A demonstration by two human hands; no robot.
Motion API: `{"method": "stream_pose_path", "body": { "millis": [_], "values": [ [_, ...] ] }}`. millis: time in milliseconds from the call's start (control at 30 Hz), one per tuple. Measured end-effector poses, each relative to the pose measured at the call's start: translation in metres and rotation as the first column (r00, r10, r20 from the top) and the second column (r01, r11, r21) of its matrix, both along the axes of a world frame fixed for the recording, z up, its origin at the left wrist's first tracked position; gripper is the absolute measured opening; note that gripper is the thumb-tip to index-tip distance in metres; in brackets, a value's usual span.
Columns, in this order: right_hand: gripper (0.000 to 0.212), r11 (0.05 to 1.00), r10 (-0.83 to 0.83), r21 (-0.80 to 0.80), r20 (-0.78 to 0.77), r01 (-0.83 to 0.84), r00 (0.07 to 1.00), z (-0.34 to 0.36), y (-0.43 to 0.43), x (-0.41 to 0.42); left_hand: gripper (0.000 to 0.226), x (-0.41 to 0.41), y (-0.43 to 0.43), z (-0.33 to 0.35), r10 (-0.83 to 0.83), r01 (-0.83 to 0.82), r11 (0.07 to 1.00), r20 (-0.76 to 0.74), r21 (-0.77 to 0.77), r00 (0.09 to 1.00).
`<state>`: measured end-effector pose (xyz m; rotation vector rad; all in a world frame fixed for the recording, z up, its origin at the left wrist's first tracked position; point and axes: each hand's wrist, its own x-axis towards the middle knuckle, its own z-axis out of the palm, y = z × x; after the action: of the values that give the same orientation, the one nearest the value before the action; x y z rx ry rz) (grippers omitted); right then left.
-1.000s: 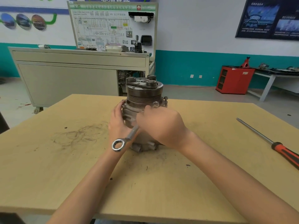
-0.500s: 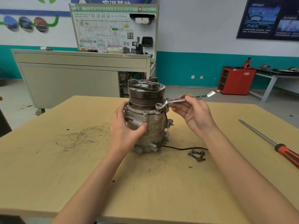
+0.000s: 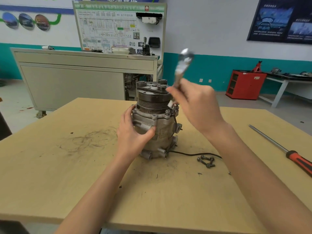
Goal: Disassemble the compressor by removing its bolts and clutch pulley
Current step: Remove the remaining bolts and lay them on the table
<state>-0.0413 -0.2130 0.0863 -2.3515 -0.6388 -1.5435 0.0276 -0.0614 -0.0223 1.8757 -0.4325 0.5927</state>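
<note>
- A white wall (image 3: 211,31) with a teal band (image 3: 211,71) along its foot; a grey floor (image 3: 10,98).
- A pale wooden table (image 3: 50,174), scuffed with dark marks left of its middle.
- A beige cabinet (image 3: 76,81) on casters beyond the table's far edge, a wiring-diagram board (image 3: 109,27) upright on it.
- A red cabinet (image 3: 244,86) by the wall at right, beside a white-legged bench (image 3: 280,88).
- A dark poster (image 3: 283,19) top right.

Your compressor (image 3: 155,130) stands upright on the table (image 3: 67,174), a grey cast-metal body with its pulley end up. Your left hand (image 3: 133,132) grips its left side. The clutch pulley (image 3: 152,101), dark and grooved, is seated on top, capped by a plate with three round bosses. Flange bolts (image 3: 167,111) sit in the rim just below it. Removed bolts (image 3: 206,161) lie in a small cluster on the table to the compressor's right, apart from it. The wrench (image 3: 183,65), blurred, points up from your right hand (image 3: 195,105).
</note>
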Motion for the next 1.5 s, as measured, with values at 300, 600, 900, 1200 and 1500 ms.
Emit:
{"method": "stream_pose_path", "body": {
  "millis": [300,600,900,1200,1500],
  "values": [
    [0.017,0.822,-0.230,-0.459,0.272,0.336,0.934,-0.023,0.042,-0.004,0.086,0.006,-0.002,0.000,-0.005,0.005,1.000,-0.020,-0.008,1.000],
    [0.011,0.979,0.105,-0.187,0.145,-0.077,0.984,-0.041,0.003,-0.003,0.088,0.003,-0.001,-0.003,-0.022,0.022,0.998,0.001,-0.058,1.000],
    [0.021,0.044,0.884,0.990,0.024,-0.133,0.468,-0.031,-0.043,0.036,0.092,0.002,0.000,-0.001,-0.027,0.027,0.999,-0.008,-0.017,1.000],
    [0.023,-0.014,0.885,0.990,0.078,-0.142,0.458,-0.009,-0.047,0.052,0.094,0.003,-0.001,-0.001,-0.024,0.024,1.000,-0.018,-0.013,1.000],
    [0.014,0.952,0.058,0.300,-0.365,0.058,0.929,-0.005,-0.018,0.012,0.094,0.001,-0.001,0.001,-0.015,0.015,1.000,-0.009,-0.016,1.000]
  ]
}}
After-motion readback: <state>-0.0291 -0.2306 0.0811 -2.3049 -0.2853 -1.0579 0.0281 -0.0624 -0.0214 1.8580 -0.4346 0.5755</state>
